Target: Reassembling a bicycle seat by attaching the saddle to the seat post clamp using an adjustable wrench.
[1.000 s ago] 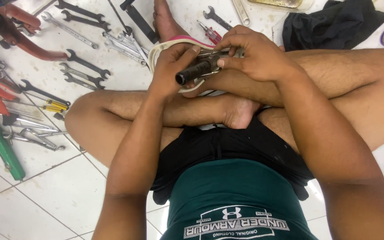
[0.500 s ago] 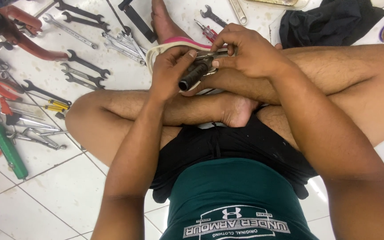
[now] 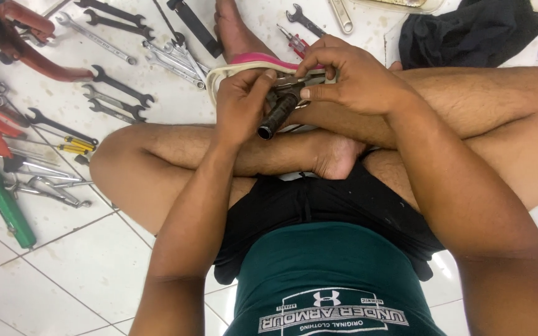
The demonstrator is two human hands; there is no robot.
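fingers (image 3: 311,93) pinch black-handled tool (image 3: 278,115) | wrenches (image 3: 116,93) left | sandal (image 3: 244,65) perhaps beneath

black handle (image 3: 278,116) tilted steeper, end lower

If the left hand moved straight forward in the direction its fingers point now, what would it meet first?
Probably the pink-and-cream sandal just beyond the left hand, which holds a black-handled tool. Depth is unclear; the sandal may lie lower, on the floor.
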